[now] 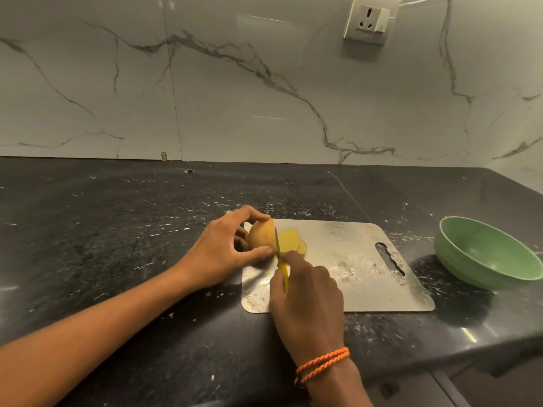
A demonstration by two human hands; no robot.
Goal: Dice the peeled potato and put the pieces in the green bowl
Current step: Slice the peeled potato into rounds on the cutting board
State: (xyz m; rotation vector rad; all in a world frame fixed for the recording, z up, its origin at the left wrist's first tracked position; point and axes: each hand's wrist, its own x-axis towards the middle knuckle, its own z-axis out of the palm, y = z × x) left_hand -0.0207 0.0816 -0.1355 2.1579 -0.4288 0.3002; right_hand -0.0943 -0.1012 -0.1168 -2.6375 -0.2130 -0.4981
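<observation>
The peeled yellow potato (261, 235) sits at the far left corner of a metal cutting board (352, 268). My left hand (226, 251) grips it between thumb and fingers. My right hand (305, 292) holds a yellow-handled knife (280, 257), index finger along its spine, and the blade stands in the potato. Two or three cut slices (292, 240) lie just right of the blade. The green bowl (487, 254) stands empty on the counter, right of the board.
The board lies on a dark speckled stone counter (117, 230) whose front edge runs below my right wrist. A marble-patterned wall rises behind, with a white power socket (371, 20) at the upper right.
</observation>
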